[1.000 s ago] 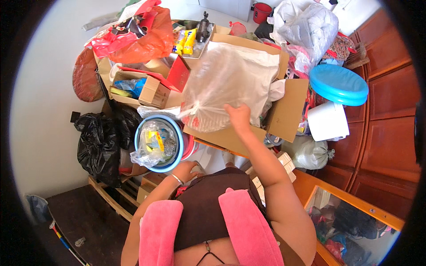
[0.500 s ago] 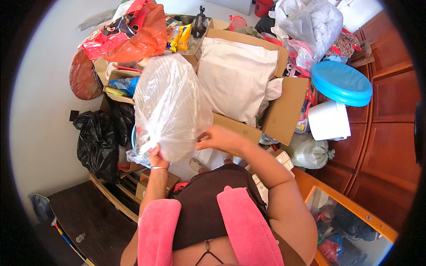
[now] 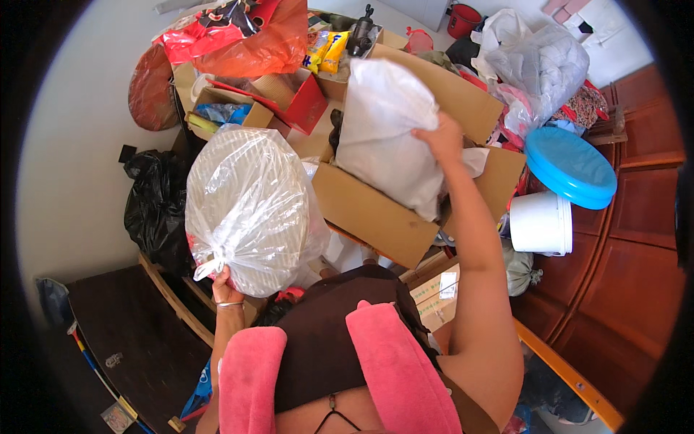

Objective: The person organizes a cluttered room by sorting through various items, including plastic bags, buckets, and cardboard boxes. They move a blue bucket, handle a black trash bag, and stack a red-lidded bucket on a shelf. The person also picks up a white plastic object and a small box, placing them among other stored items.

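My left hand [image 3: 225, 288] is closed at the knotted neck of a clear plastic bag [image 3: 249, 195], and the bag hangs puffed out at the left of the box. Something pale and ribbed shows through its plastic, though I cannot make out what it is. My right hand [image 3: 442, 141] grips the upper right side of a white cloth bag [image 3: 390, 137]. That cloth bag sits tilted, bulging above the open cardboard box [image 3: 372, 217]. The box's other contents are mostly hidden beneath it.
Behind the plastic bag stand a red box [image 3: 307, 105] and a small carton with blue plastic inside. A black plastic bag [image 3: 155, 210] is at the left. To the right, a blue round basin [image 3: 571, 166] rests above a white bucket [image 3: 541, 223], beside brown wooden doors [image 3: 622, 267].
My right hand has moved from beside the plastic bag up to the white cloth bag and taken hold; the cloth bag's top has shifted. The plastic bag has moved left and down, uncovering the red box.
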Action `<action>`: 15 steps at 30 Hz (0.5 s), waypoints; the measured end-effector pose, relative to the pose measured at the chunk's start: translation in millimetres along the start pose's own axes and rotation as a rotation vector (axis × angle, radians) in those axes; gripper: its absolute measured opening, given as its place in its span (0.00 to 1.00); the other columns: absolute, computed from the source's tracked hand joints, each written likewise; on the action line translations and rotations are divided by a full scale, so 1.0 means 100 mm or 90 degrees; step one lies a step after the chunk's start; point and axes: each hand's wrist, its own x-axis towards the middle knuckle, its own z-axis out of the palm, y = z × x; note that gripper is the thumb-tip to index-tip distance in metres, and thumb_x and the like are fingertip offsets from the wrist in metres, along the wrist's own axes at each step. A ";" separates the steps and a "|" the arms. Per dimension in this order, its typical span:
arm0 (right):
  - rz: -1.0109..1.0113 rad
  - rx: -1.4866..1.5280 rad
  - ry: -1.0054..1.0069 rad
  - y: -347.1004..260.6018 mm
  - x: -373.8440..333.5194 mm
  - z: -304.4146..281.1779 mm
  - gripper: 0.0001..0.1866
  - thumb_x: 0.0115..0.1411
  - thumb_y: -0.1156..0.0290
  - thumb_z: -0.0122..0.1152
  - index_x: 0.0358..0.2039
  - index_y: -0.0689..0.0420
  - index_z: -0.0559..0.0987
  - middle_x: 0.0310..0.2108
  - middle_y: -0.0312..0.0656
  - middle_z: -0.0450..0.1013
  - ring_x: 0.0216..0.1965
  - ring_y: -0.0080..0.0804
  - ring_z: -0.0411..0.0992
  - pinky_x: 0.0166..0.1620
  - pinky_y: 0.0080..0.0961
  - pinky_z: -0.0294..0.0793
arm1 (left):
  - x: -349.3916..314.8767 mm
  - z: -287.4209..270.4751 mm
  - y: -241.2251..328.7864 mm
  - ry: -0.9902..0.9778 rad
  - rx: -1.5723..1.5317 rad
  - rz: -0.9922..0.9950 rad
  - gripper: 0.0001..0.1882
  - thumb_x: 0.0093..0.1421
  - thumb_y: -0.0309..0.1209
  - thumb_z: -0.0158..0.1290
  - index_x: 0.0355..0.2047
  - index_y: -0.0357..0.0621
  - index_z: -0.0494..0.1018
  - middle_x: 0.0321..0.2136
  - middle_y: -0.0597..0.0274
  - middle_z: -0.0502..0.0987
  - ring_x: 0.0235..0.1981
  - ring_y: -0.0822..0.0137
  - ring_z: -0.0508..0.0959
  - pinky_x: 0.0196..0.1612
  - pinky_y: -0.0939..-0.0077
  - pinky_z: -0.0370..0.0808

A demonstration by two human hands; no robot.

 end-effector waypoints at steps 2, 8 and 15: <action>-0.030 0.224 0.072 -0.46 0.04 -0.34 0.24 0.35 0.68 0.72 0.36 0.60 0.76 0.30 0.45 0.76 0.30 0.33 0.73 0.37 0.30 0.71 | -0.05 -0.06 0.11 0.024 0.019 0.019 0.30 0.46 0.23 0.55 0.51 0.39 0.63 0.47 0.56 0.70 0.49 0.55 0.68 0.56 0.58 0.62; -0.147 0.222 0.186 -1.55 0.07 -1.67 0.27 0.38 0.64 0.71 0.38 0.64 0.75 0.33 0.42 0.75 0.32 0.30 0.72 0.38 0.25 0.70 | -0.18 -0.31 0.41 0.045 -0.002 0.081 0.28 0.48 0.22 0.53 0.51 0.37 0.62 0.47 0.55 0.70 0.50 0.55 0.68 0.55 0.58 0.63; -0.092 -0.196 0.017 0.16 0.36 -1.07 0.32 0.39 0.63 0.70 0.44 0.65 0.72 0.38 0.54 0.72 0.39 0.42 0.71 0.44 0.33 0.68 | -0.29 -0.76 0.64 0.106 -0.013 0.266 0.27 0.49 0.21 0.51 0.52 0.38 0.61 0.48 0.53 0.69 0.51 0.55 0.67 0.56 0.57 0.62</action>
